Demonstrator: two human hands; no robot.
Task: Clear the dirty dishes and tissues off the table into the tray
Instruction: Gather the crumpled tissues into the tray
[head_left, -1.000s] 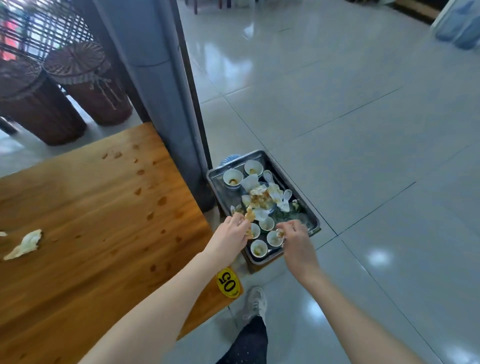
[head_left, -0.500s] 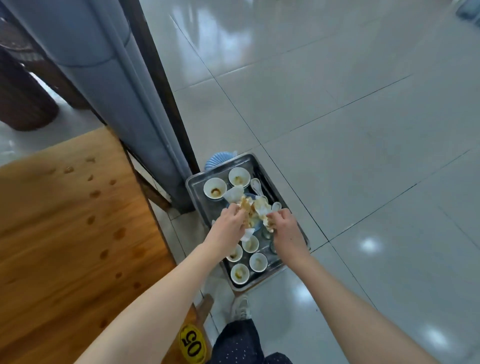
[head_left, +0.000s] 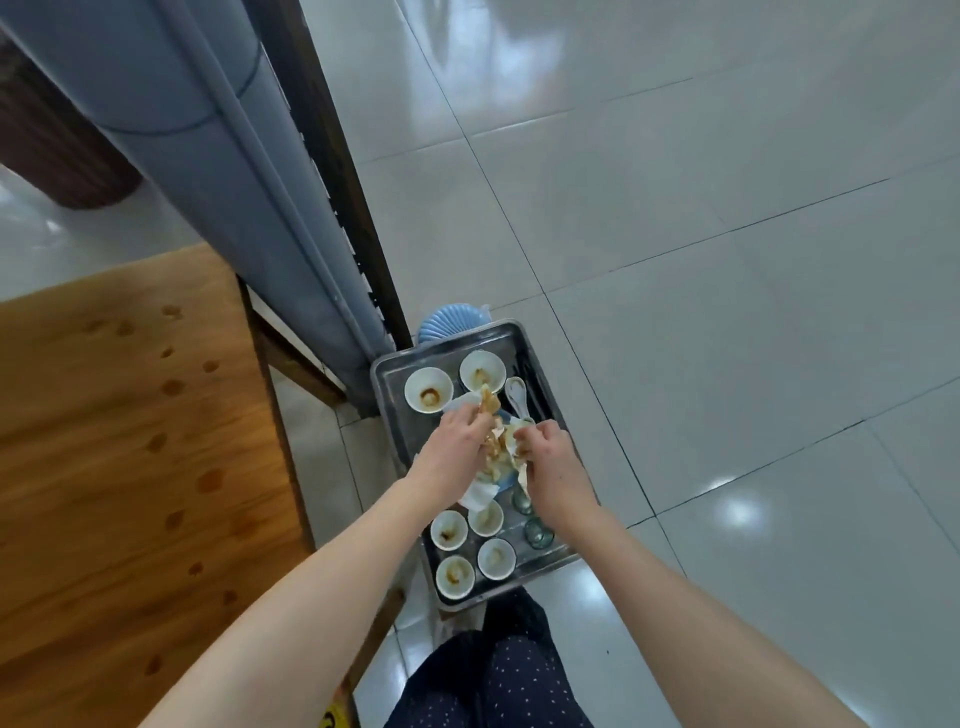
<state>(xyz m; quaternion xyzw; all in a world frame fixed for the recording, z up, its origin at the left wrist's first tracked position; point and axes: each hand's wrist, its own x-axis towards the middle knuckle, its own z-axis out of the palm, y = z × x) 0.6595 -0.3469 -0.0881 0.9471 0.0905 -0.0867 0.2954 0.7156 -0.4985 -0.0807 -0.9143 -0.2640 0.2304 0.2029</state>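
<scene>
Head view: looks straight down on both bare forearms reaching over a metal tray
Tray: stands beside the wooden table, at the foot of a grey pillar; tiled floor on its right
Left hand: over the middle of the tray; fingers curled around brown-stained tissues, one crumpled end sticking up past the knuckles
Right hand: just beside the left, knuckles almost touching it; fingers curled and pinching the other side of the same wad
Tissues: bunched between the two hands, above the tray's centre; whether the wad rests on the tray floor I cannot tell; a white sheet lies under the left wrist
Bowls: two stained white ones at the far end, beyond the fingers; four smaller ones in the near end, below the wrists
Spoon: white, lying by the far right bowl, just beyond the right hand
Glasses: two greenish ones along the tray's right wall, near the right wrist
Table: brown spots scattered over its top
Beyond the tray: a pale blue ribbed object touching its far rim
Below: a dotted dark trouser leg
</scene>
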